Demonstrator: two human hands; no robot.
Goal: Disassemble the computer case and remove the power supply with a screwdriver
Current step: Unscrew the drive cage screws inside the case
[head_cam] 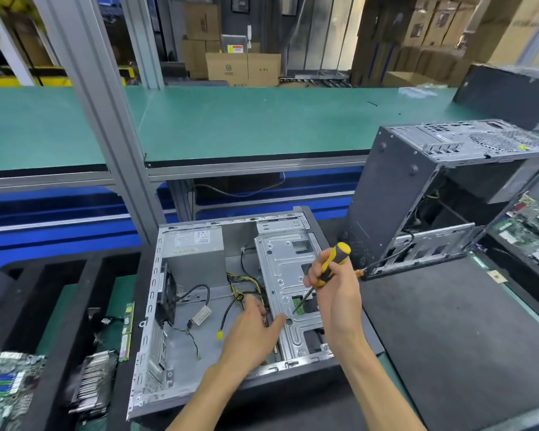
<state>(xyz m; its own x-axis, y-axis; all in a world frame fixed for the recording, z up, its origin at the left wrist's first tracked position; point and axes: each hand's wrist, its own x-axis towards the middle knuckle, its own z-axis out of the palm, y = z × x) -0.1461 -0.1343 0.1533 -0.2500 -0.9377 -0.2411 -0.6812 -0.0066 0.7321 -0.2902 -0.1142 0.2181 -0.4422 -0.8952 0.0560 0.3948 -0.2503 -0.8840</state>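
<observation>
While lying open at lower centre, case [156,306] bares grey supply [196,253]; right hand [330,290] grasping screwdriver [330,265], left hand [255,328] released on bracket [290,275].

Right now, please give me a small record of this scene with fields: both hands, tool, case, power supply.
left hand: open, thumb against the drive cage, fingers inside the case
right hand: grips the screwdriver, tip down on the cage
case: lies flat, side open
power supply: still inside, far left corner
second case: stands to the right, open
</observation>
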